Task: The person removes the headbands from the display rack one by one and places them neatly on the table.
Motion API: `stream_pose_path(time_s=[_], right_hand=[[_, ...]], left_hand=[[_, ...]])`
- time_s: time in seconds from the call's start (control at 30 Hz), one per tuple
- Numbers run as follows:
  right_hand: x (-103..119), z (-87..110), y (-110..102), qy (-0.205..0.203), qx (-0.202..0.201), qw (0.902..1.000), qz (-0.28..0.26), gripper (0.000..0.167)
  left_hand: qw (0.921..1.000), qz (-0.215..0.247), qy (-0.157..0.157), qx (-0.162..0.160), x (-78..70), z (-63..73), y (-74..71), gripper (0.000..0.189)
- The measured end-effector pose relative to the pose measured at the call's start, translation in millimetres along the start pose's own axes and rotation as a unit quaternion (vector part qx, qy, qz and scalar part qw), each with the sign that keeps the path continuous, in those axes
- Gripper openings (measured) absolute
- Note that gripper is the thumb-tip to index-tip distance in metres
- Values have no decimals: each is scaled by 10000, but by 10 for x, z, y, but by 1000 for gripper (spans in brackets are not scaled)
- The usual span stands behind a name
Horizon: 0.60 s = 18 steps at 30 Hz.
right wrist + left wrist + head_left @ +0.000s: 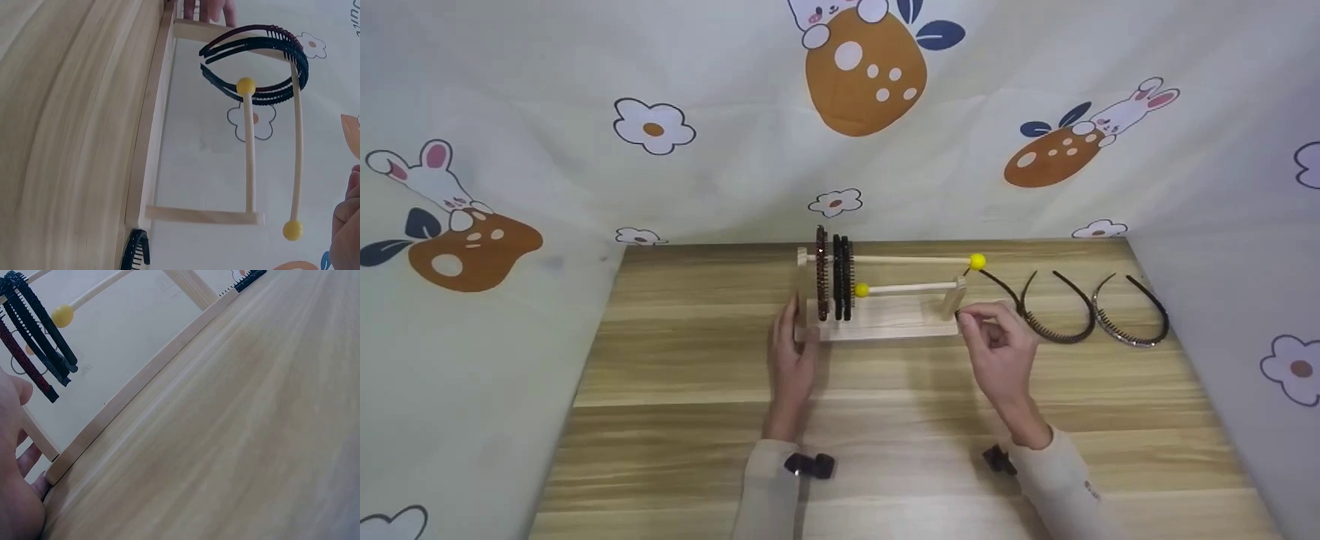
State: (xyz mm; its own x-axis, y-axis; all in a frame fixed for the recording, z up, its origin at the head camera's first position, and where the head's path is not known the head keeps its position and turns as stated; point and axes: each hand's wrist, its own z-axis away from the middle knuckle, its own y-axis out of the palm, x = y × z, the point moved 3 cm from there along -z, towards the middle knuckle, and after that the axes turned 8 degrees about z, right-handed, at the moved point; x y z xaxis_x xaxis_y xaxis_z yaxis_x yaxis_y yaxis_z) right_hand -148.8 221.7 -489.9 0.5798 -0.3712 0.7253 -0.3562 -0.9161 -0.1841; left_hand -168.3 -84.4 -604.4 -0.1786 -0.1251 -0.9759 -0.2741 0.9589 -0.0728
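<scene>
A light wooden rack [885,328] with two rods ending in yellow balls stands on the table. Several toothed headbands [843,277], dark red and black, hang at the left end of its longer rod. My left hand [793,367] grips the rack's left end, with fingers around the outer side of the upright. At the right end, my right hand [1001,349] hovers with loosely curled fingers and nothing visible held. Its fingertips overlap a dark headband [136,250] lying against the base in the head view. In the right wrist view, this hand's fingers [347,216] appear apart from that headband.
Two more toothed headbands, a brown one [1065,337] and a shiny dark one [1140,343], lie on the wooden table [682,442] to the right. A patterned cloth wall [720,187] rises behind and along both sides.
</scene>
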Motion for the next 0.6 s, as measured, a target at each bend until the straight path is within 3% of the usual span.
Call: stream_pose_path(time_s=[0.37,0.6], right_hand=[[97,16,179,43,86,9998,-177,15],[70,-19,308,202,177,9993,-247,7]], left_hand=[[9998,-90,-169,21,-9,6,7,65],[9999,-89,84,29,10,11,12,63]])
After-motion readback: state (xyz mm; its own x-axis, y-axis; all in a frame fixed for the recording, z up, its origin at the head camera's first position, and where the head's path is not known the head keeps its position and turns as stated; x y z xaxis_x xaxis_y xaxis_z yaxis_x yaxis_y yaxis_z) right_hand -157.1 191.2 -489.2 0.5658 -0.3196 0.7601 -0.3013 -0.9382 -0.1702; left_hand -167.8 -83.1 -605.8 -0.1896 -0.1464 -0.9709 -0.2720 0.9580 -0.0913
